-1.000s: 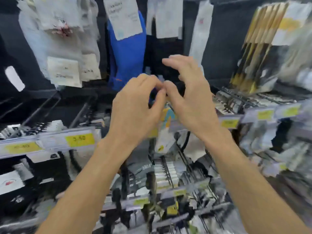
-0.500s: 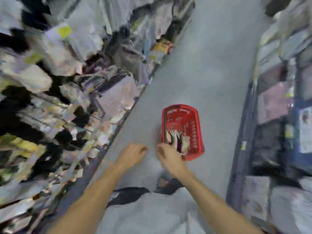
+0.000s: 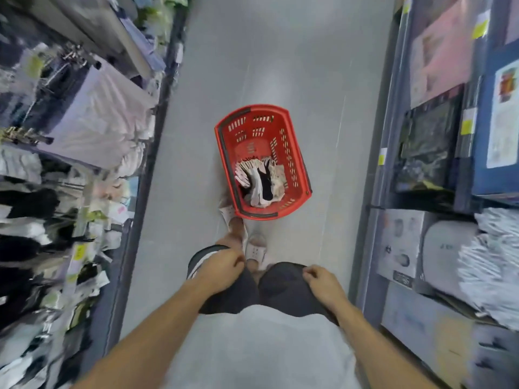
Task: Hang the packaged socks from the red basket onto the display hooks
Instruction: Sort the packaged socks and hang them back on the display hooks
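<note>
Grey aisle floor (image 3: 280, 66) runs straight ahead of both hands, between racks of hanging packs on the left-hand side and stocked shelves (image 3: 435, 136) on the right-hand side. The left hand (image 3: 222, 266) lies on the left leg of dark shorts (image 3: 283, 290), its fingers curled in tight against the hem. The right hand (image 3: 323, 282) lies on the other leg, level with its partner and well apart from it, fingertips bent down onto the cloth. Whether either hand actually pinches the fabric or only rests there, I cannot tell.

Forward of both hands, slightly nearer the right one's line, the red basket (image 3: 252, 126) sits on the floor. The packaged socks (image 3: 259, 178) lie heaped in the end of the basket closest to the hands, white and patterned with one black pair among them. Two pale sandals (image 3: 255, 249) show between hands and basket; the left foot's sandal touches the basket's near corner. Out beyond the left hand, the display racks (image 3: 84, 122) carry blurred sock packs and yellow price tags (image 3: 79, 251).
</note>
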`<state>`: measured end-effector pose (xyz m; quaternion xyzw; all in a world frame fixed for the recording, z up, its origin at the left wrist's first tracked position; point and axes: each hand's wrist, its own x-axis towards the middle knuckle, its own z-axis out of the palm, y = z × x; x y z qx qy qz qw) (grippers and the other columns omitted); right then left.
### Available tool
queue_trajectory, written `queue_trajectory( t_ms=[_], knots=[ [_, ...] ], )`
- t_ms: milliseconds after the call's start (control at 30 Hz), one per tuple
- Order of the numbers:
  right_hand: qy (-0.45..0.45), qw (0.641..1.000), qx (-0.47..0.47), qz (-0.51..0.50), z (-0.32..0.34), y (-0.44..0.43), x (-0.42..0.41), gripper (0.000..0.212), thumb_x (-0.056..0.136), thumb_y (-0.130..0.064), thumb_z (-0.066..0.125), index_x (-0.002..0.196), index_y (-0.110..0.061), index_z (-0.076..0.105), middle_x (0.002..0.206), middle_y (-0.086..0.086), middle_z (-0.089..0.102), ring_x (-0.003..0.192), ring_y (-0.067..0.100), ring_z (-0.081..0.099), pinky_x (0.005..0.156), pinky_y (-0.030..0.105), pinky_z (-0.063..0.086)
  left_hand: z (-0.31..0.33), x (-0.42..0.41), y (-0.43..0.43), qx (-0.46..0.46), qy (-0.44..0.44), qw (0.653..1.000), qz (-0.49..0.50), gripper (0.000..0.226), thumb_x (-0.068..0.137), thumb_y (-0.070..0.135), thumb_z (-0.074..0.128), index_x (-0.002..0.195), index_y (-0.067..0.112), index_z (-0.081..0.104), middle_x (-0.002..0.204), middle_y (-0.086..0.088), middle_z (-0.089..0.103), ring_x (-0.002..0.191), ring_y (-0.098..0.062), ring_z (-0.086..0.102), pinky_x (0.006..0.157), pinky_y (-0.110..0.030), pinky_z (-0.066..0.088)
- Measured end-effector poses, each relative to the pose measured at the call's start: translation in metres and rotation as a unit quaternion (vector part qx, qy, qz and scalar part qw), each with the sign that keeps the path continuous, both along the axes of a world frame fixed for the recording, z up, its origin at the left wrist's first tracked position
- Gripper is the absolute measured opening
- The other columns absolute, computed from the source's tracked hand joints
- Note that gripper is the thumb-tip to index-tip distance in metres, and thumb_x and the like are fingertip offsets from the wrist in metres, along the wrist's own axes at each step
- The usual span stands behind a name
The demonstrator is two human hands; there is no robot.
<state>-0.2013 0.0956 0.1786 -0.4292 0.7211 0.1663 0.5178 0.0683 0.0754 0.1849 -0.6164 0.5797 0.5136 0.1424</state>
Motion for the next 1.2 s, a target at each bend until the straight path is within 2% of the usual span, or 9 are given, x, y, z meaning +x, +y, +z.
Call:
queue_trajectory(
  t_ms=[100,233,300,433,567,700,833,1000,1200],
  knots=[
    [-0.009,1.0,-0.002,0.0,-0.027,-0.036,0.011,0.021,0.095,-0.019,0.054,0.112,-0.016,0.066,0.116,0.002,0.069,0.111,0.024,0.062,0.09,0.028,0.044,-0.031,0.005,-0.042,0.021,0.004,1.0,0.019,0.018,0.091,0.021,0.052,0.099,0.019,0.068,0.11,-0.006,0.069,0.1,-0.027,0.065,0.072,-0.029,0.043],
    [-0.022,0.996,-0.062,-0.063,-0.086,-0.103,0.038,0.031,0.092,-0.019,0.059,0.122,-0.016,0.064,0.118,0.001,0.066,0.113,0.022,0.061,0.092,0.026,0.043,-0.088,0.003,-0.102,0.039,-0.005,0.999,0.002,0.021,0.094,0.024,0.049,0.107,0.025,0.066,0.117,-0.002,0.07,0.108,-0.028,0.063,0.089,-0.041,0.051],
    [-0.019,0.989,-0.088,-0.119,-0.123,-0.138,0.049,0.039,0.089,-0.022,0.064,0.127,-0.017,0.059,0.126,0.004,0.061,0.117,0.023,0.059,0.098,0.034,0.046,-0.124,-0.005,-0.129,0.033,-0.005,0.999,-0.008,0.02,0.095,0.024,0.047,0.106,0.024,0.065,0.116,-0.002,0.069,0.107,-0.027,0.062,0.089,-0.041,0.051],
    [0.01,0.98,-0.113,-0.161,-0.222,-0.206,0.058,0.048,0.087,-0.017,0.067,0.133,-0.013,0.052,0.131,0.008,0.055,0.12,0.025,0.056,0.095,0.029,0.041,-0.211,-0.036,-0.174,-0.006,-0.011,0.999,-0.047,0.019,0.097,0.02,0.045,0.103,0.016,0.062,0.11,-0.007,0.068,0.103,-0.031,0.063,0.081,-0.04,0.048],
    [0.032,0.99,-0.121,-0.067,-0.341,-0.262,0.054,0.049,0.089,-0.016,0.061,0.136,-0.009,0.048,0.138,0.013,0.048,0.128,0.029,0.048,0.104,0.037,0.041,-0.321,-0.073,-0.212,-0.081,-0.032,0.986,-0.145,0.028,0.096,0.019,0.046,0.12,0.013,0.059,0.123,-0.009,0.063,0.117,-0.032,0.057,0.094,-0.044,0.044],
    [0.029,0.98,-0.183,0.07,-0.442,-0.301,0.052,0.051,0.09,-0.009,0.059,0.139,-0.008,0.043,0.143,0.011,0.046,0.133,0.027,0.046,0.11,0.041,0.04,-0.419,-0.104,-0.233,-0.103,-0.063,0.966,-0.228,0.058,0.1,0.026,0.043,0.154,0.008,0.029,0.165,-0.008,0.024,0.154,-0.024,0.014,0.124,-0.047,0.009],
    [0.024,0.964,-0.18,0.195,-0.505,-0.314,0.055,0.072,0.091,-0.014,0.062,0.152,-0.008,0.024,0.152,0.012,0.038,0.137,0.029,0.042,0.108,0.042,0.043,-0.479,-0.097,-0.235,-0.06,-0.146,0.949,-0.274,0.068,0.101,0.035,0.038,0.159,0.011,0.01,0.169,-0.009,0.004,0.156,-0.023,-0.002,0.122,-0.057,-0.002],
    [0.099,0.955,-0.168,0.225,-0.536,-0.309,0.061,0.077,0.084,-0.017,0.071,0.145,-0.006,0.026,0.126,0.014,0.059,0.113,0.033,0.06,0.082,0.046,0.053,-0.497,-0.096,-0.222,-0.064,-0.189,0.939,-0.281,0.075,0.098,0.037,0.043,0.158,0.009,0.007,0.168,-0.013,0.004,0.155,-0.026,-0.001,0.12,-0.06,0.001],
    [0.079,0.956,-0.142,0.243,-0.52,-0.305,0.058,0.054,0.086,-0.009,0.066,0.131,-0.005,0.037,0.114,0.017,0.064,0.099,0.04,0.067,0.081,0.049,0.056,-0.494,-0.098,-0.221,-0.052,-0.182,0.946,-0.263,0.072,0.1,0.036,0.038,0.159,0.011,0.003,0.168,-0.011,-0.002,0.155,-0.025,-0.007,0.12,-0.059,-0.003]
  ],
)
